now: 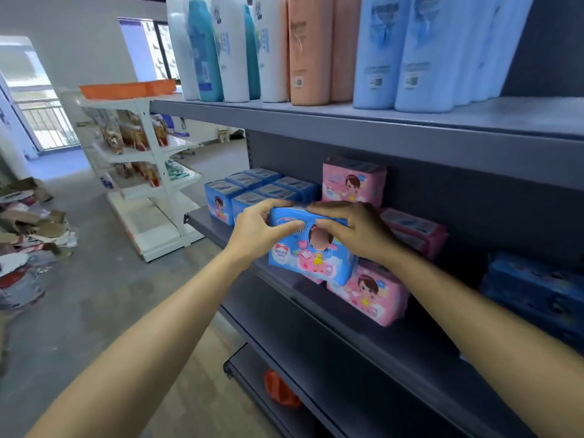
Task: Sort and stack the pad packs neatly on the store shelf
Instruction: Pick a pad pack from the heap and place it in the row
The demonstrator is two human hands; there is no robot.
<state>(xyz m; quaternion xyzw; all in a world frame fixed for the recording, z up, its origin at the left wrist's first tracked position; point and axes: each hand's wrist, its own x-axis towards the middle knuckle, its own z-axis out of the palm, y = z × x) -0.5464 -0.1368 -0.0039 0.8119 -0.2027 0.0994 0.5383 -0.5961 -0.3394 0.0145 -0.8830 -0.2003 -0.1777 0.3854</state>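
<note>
Both grips, left hand (256, 229) and right hand (354, 229), clamped on blue pack (309, 254) at shelf (363, 336) front edge. Blue stack (259, 191) at left end done; pink packs (373, 292) still loose.

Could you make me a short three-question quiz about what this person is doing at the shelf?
1. True or false: both the left hand and the right hand grip the blue pad pack.
2. Which colour are the upright packs already grouped at the shelf's left end? A pink, B blue, C green.
3. Fill in: the pack standing low on the shelf, right of the held one, is ____.

Key: 1 true; 2 B; 3 pink.
</note>
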